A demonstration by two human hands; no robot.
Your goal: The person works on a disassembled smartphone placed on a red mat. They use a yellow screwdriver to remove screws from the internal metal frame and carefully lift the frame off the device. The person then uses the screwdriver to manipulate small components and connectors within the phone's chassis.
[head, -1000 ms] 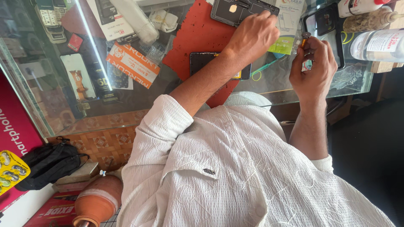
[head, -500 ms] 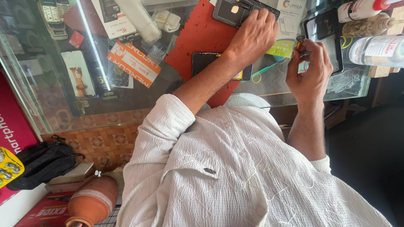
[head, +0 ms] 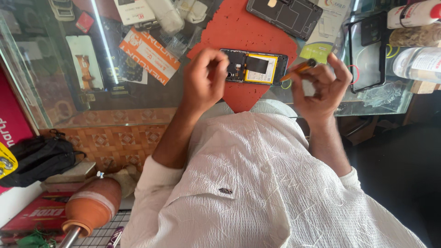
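A red mat point(head: 243, 27) covers the glass counter point(head: 138, 92) above a patterned floor point(head: 115, 142).

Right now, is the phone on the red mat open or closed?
Open: the phone lies on the red mat with its back off, battery and inner parts exposed.

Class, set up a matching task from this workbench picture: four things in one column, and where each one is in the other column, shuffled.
Things:
1. opened phone
2. orange-handled tool
3. clay pot
4. black bag

Places:
A. on the floor at lower left
B. in the right hand
C. on the red mat
D. at the left edge, below the glass counter

Pairs: 1-C, 2-B, 3-A, 4-D
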